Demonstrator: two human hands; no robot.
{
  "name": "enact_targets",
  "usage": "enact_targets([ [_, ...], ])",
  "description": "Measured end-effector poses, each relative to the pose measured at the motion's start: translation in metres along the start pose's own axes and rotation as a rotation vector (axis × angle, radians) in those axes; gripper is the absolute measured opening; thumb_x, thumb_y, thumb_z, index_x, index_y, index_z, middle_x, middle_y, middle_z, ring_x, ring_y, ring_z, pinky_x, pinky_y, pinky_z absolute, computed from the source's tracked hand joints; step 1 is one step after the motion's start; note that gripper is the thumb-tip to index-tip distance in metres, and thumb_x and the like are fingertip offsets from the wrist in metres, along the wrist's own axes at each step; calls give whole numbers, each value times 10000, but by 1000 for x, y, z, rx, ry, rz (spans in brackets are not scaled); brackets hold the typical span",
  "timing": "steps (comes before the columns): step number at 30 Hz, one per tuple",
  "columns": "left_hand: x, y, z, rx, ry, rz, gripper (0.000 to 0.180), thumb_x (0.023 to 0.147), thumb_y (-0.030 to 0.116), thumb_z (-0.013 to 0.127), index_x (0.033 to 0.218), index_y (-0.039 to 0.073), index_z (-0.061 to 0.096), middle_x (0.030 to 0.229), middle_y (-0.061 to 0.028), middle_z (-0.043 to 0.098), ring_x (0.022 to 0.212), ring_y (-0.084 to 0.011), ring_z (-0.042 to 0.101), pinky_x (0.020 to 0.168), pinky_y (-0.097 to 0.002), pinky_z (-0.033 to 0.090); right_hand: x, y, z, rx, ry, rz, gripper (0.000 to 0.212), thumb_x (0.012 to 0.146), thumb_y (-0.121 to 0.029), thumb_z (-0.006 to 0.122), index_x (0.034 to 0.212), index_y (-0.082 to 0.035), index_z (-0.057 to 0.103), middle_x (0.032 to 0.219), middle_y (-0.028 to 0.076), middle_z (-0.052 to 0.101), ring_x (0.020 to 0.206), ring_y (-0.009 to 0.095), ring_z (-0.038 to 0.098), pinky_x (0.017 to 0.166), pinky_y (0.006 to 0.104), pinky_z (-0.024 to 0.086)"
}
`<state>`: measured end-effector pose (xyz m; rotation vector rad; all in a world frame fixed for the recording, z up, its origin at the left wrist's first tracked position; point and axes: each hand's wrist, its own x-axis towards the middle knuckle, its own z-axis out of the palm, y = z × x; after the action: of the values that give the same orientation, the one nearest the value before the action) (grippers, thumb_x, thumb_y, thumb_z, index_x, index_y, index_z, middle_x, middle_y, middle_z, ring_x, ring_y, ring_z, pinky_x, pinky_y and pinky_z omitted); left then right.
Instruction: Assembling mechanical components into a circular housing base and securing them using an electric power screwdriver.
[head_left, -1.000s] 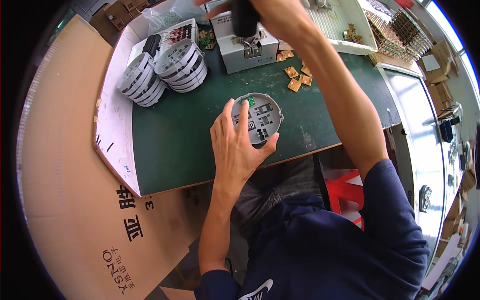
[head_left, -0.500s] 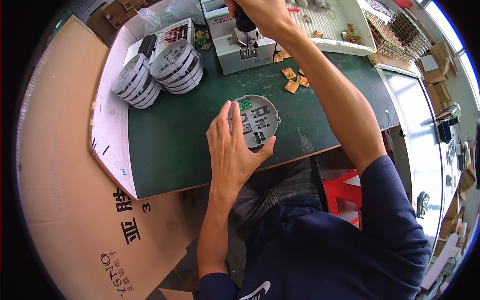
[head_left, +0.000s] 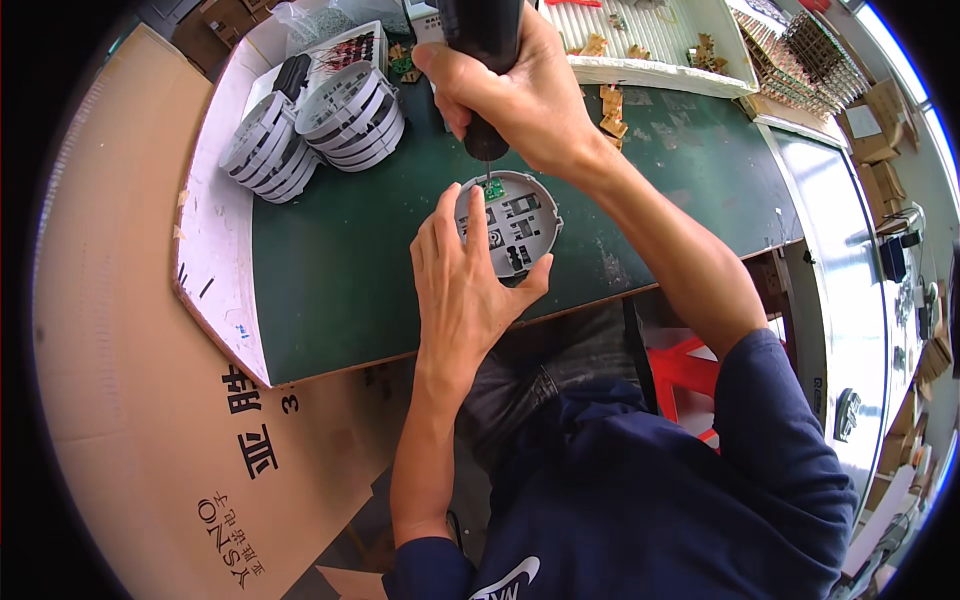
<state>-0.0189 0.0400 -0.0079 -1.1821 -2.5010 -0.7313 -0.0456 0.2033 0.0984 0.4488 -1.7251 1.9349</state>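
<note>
Driving a screw looks to be the step in hand, by my judgement: my right hand (head_left: 520,95) grips a black electric screwdriver (head_left: 487,50) upright, its bit down on a small green circuit board (head_left: 493,189) at the far rim of a round grey plastic housing (head_left: 515,225). My left hand (head_left: 463,280), fingers spread, steadies the housing on the green mat (head_left: 330,270) near the table's front edge. Stacks of similar grey housings (head_left: 320,125) sit well apart at far left; whether those are finished, I cannot tell.
</note>
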Motion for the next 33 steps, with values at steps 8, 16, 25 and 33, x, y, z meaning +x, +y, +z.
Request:
enact_targets([
  [8,-1,-1,2,18,28,28,875,794,491,802,1394,-76,513,1427,-234,456,1220,-381,505,1044,-506,427,-1,7,2,3,-19,1,206,967,-129,692,1065,-50,529,685,-6,566,502,71,528,441,244,413],
  [16,-2,-2,5,26,38,33,878,793,504,797,1392,-73,515,1423,-236,460,1223,-387,503,1041,-512,426,-3,7,1,14,-19,53,229,959,-134,704,1090,-60,531,705,-7,571,506,67,528,446,239,408],
  [25,-1,1,3,-5,17,-12,855,799,463,800,1431,-36,512,1459,-221,455,1264,-401,479,1088,-500,401,-1,14,0,-4,-78,101,309,929,-154,736,1127,-50,524,716,-14,571,528,59,519,470,238,406],
  [33,0,2,7,10,60,7,884,781,501,811,1387,-76,524,1417,-230,474,1232,-387,505,1047,-509,424,-1,15,1,-63,-71,115,324,925,-157,746,1130,-45,523,715,-2,573,538,66,526,472,243,411],
])
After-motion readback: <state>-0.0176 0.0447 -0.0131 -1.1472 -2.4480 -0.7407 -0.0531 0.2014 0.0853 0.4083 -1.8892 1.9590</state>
